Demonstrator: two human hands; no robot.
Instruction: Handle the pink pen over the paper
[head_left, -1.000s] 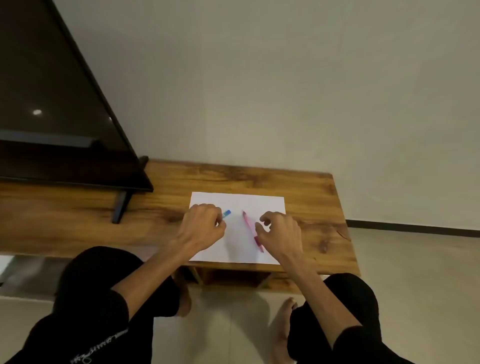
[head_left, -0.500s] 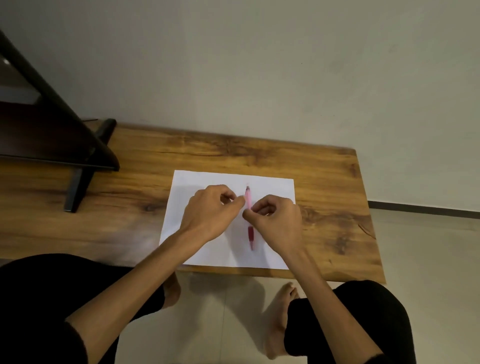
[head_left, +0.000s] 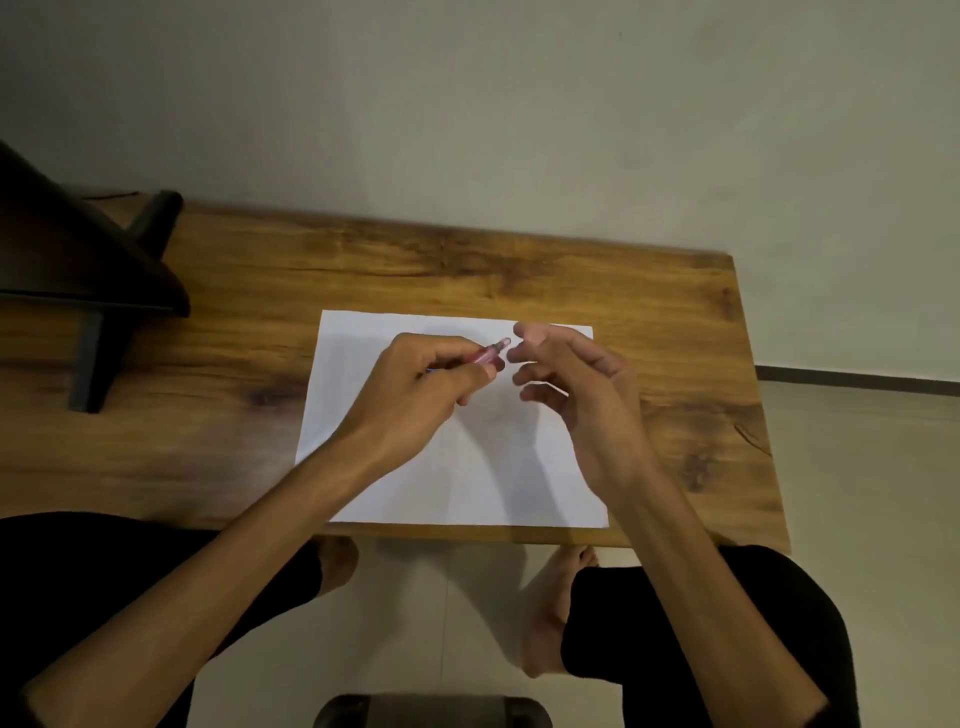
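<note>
I see a wooden surface set against the wall. A white sheet of paper lies flat near its front edge, and a dark stand foot rests at its left.

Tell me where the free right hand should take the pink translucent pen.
Probably at the exposed tip end of the pink translucent pen, coming from the right. The left hand grips the rest of the barrel, so only that end sticks out, aimed at the right hand above the white paper sheet.
</note>
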